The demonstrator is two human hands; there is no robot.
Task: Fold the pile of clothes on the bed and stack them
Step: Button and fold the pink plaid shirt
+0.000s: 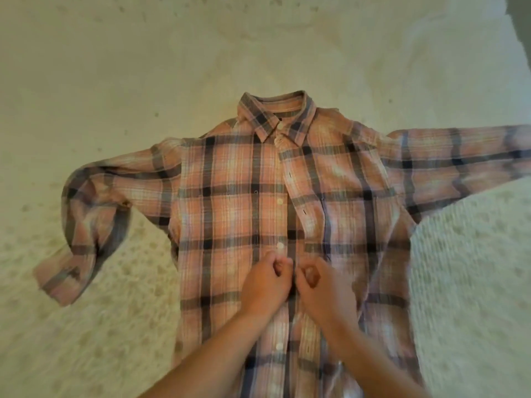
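both hands, left hand (265, 285) and right hand (319, 285), pinched the plaid shirt (230, 214) placket mid-bed (115, 67); buttoning would go best with edges aligned.

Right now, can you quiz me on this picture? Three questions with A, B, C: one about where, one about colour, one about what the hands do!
1. Where do the hands meet?
A. on the collar
B. on the button strip
C. on a cuff

2. What colour is the shirt mostly?
A. green
B. white
C. pink-orange plaid

3. How does the shirt lie?
A. spread flat, front up
B. folded small
C. rolled up

Answers:
1 B: the left hand and right hand pinch the middle of the shirt, below the collar.
2 C: pink-orange with dark stripes.
3 A: both sleeves stretch out on the bed.
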